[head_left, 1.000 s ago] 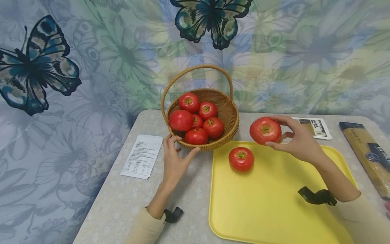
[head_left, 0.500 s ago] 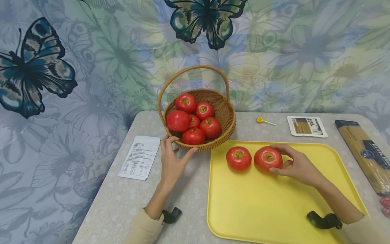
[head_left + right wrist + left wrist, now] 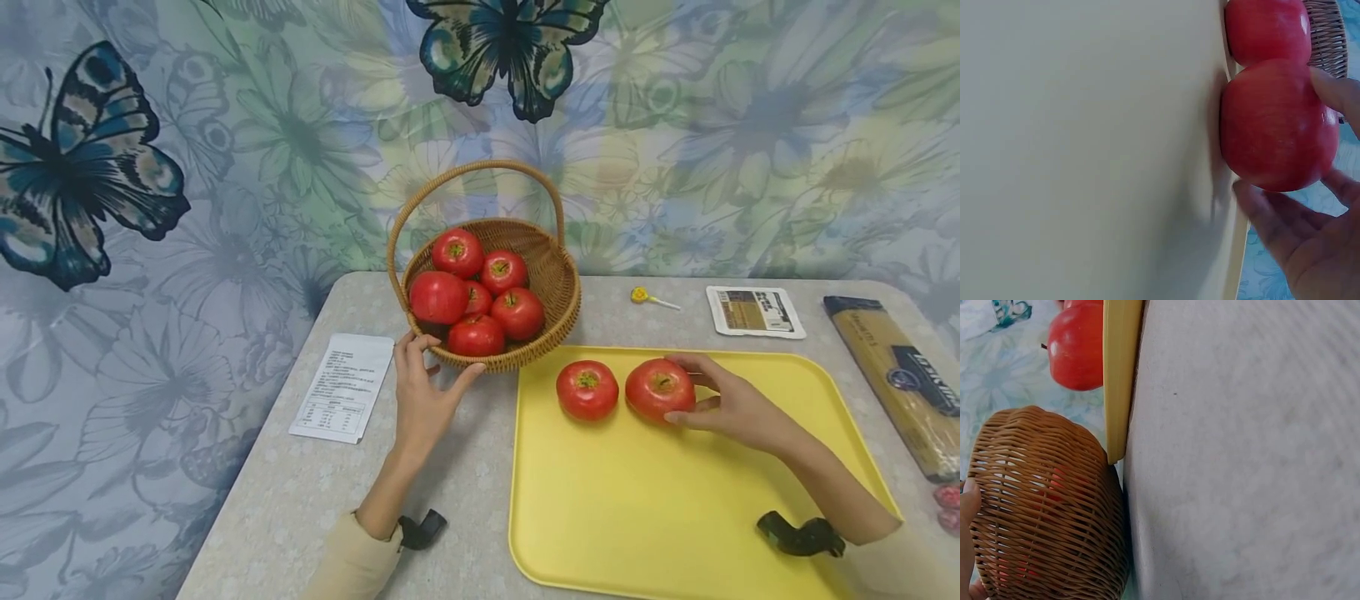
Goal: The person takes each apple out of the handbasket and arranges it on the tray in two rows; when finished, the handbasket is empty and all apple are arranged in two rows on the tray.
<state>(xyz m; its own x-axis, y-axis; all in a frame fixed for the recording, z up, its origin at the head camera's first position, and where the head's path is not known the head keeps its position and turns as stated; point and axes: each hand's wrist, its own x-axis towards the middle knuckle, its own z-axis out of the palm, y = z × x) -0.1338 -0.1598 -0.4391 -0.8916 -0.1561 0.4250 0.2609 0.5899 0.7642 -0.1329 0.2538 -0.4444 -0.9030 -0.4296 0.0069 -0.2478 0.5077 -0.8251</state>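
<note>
Two round red apples [image 3: 587, 391] are on your yellow rectangular tray [image 3: 637, 517], your right hand [image 3: 742, 411] half-closed round one; six, perhaps others hidden, are left in the brown wicker basket [image 3: 553, 275] your left hand [image 3: 426, 404] grips.

The left sleeve [image 3: 356, 562] is plain, pale cream cloth, and stops well short of the left hand [image 3: 424, 404], which is bare; a small black curved piece [image 3: 423, 531] juts out at the cloth's edge, its end blunt and squarish; the right sleeve [image 3: 900, 568] matches in cream, also ending short of a bare right hand [image 3: 741, 412]; by its edge is a longer black wavy piece [image 3: 804, 537], bent like a flattened S.
</note>
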